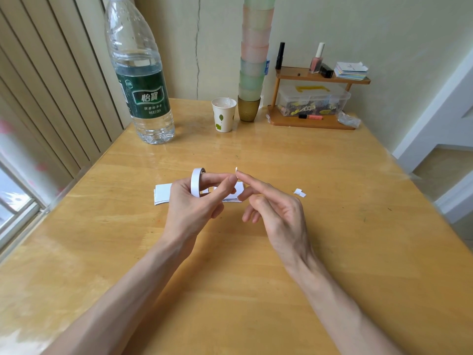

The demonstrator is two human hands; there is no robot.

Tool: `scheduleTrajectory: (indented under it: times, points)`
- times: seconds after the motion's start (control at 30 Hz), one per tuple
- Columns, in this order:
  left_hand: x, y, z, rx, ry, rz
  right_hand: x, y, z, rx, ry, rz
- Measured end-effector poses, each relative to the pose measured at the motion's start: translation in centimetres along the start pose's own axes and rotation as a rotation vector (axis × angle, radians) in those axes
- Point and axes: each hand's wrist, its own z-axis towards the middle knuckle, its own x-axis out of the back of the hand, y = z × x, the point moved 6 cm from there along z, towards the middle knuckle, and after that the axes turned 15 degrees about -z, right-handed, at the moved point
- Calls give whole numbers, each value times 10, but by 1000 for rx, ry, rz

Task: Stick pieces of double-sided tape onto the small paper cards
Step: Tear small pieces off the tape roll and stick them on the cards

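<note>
The left hand (194,203) holds a white roll of double-sided tape (197,181) above the light wooden desk (256,290). One finger passes through the ring and the others curl around it. The right hand (277,213) points its index finger straight toward the left fingertips, with the remaining fingers loosely bent. A small white piece of tape (236,171) stands at the tip of that index finger, just where the two hands meet. It seems stuck there rather than pinched.

Under the hands, flat on the desk, lie the small white paper cards (162,193), partly hidden. A small white scrap (299,192) lies to the right of them. Further back stand a clear plastic water bottle with a green label (142,80) and a white paper cup (224,115).
</note>
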Motion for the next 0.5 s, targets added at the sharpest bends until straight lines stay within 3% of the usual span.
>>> scheduleTrajectory:
  times: [0.5]
  points:
    - [2, 2, 0, -35, 35, 48, 0, 0, -1, -15, 1, -8]
